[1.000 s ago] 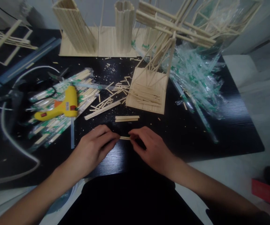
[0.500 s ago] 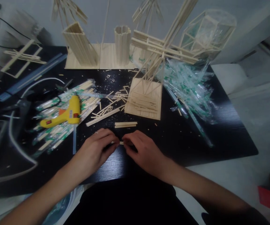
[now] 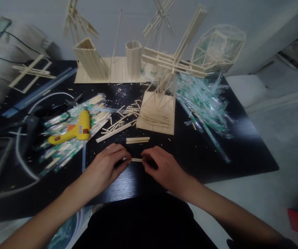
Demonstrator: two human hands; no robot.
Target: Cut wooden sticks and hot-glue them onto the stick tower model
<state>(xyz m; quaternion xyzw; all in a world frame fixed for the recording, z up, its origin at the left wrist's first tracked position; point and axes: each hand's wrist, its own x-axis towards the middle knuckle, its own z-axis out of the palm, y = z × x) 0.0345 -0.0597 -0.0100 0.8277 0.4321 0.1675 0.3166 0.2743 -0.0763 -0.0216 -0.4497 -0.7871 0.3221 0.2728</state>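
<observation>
Between my hands, short wooden sticks point(image 3: 136, 160) lie side by side, close to the tabletop. My left hand point(image 3: 112, 160) pinches their left end, and my right hand point(image 3: 160, 166) has thumb and fingertips closed on the right end. Both ends are hidden by the fingers, so I cannot tell exactly how many sticks there are. Just beyond my hands lies a small joined piece of sticks point(image 3: 137, 140). Farther off, a windmill-like stick model point(image 3: 173, 64) rises from a square slatted base point(image 3: 155, 128) with loose sticks on it.
A yellow glue gun point(image 3: 80, 129) lies on wrapped bundles of sticks point(image 3: 60, 154) at left. Cut sticks point(image 3: 117, 128) and scraps are scattered mid-table. Crumpled plastic wrappers point(image 3: 203, 103) cover the right side. Stick towers point(image 3: 134, 60) stand along the back of the black table point(image 3: 244, 152).
My right hand has slid a little to the right, baring more of the sticks between the hands. My left hand stays about in place. The view has tilted slightly.
</observation>
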